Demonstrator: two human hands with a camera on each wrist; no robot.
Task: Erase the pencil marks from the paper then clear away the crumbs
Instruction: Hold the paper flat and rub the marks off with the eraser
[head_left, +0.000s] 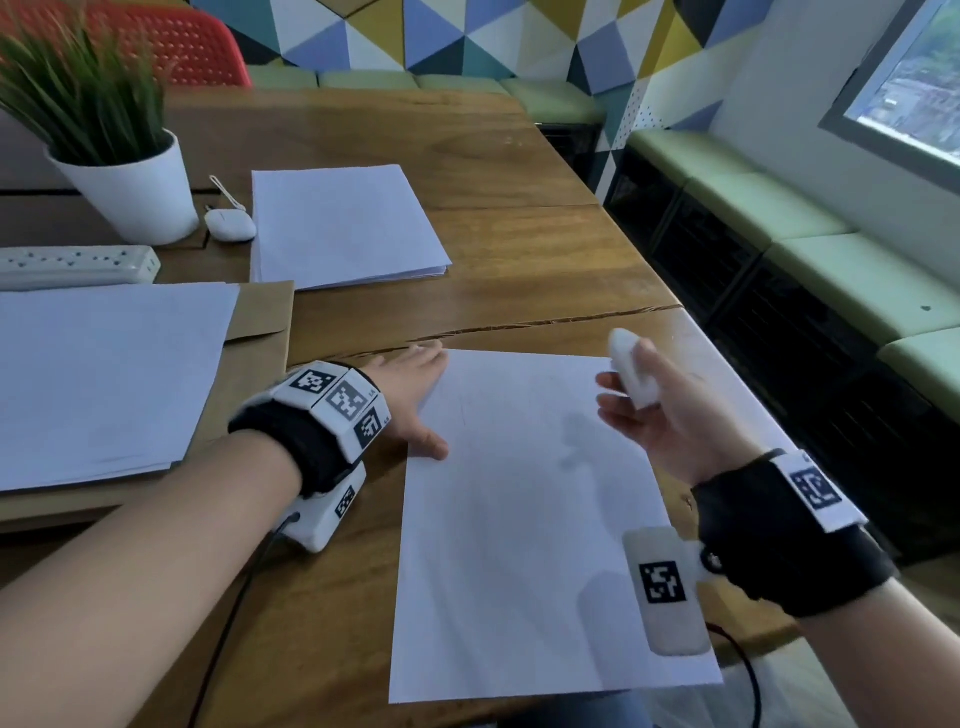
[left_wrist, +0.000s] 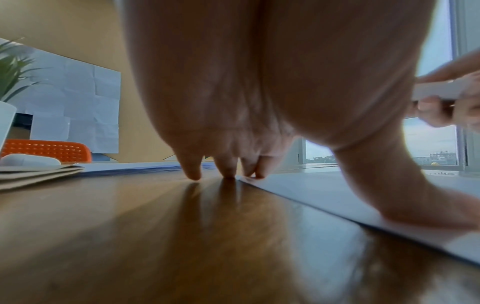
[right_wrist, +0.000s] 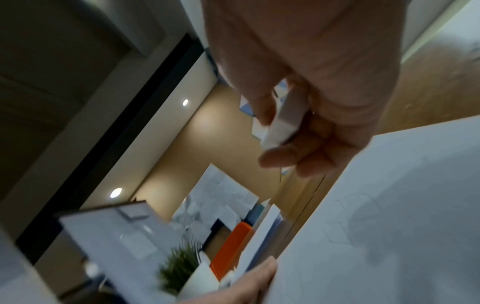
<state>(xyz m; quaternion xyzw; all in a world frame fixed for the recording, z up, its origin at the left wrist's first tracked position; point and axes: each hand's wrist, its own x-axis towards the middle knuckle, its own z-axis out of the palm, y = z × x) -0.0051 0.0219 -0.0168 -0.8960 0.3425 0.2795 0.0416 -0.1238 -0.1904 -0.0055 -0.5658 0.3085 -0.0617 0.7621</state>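
A white sheet of paper (head_left: 524, 525) lies on the wooden table (head_left: 467, 249) in front of me, with only faint pencil lines on it (right_wrist: 389, 216). My left hand (head_left: 415, 400) lies flat with straight fingers on the sheet's upper left corner, thumb on its left edge; in the left wrist view its fingertips (left_wrist: 193, 174) touch table and paper (left_wrist: 337, 197). My right hand (head_left: 660, 405) hovers above the sheet's upper right part, fingers curled round a white eraser (head_left: 631, 366), also seen as the white eraser (right_wrist: 281, 125) and the eraser (left_wrist: 441, 90). No crumbs show clearly.
Two stacks of white paper (head_left: 343, 223) (head_left: 104, 384) lie to the left and behind, the nearer one on a brown envelope (head_left: 260, 322). A potted plant (head_left: 130, 187), a small white case (head_left: 230, 224) and a power strip (head_left: 78, 265) stand at the back left. The table's right edge (head_left: 727, 364) borders a green bench.
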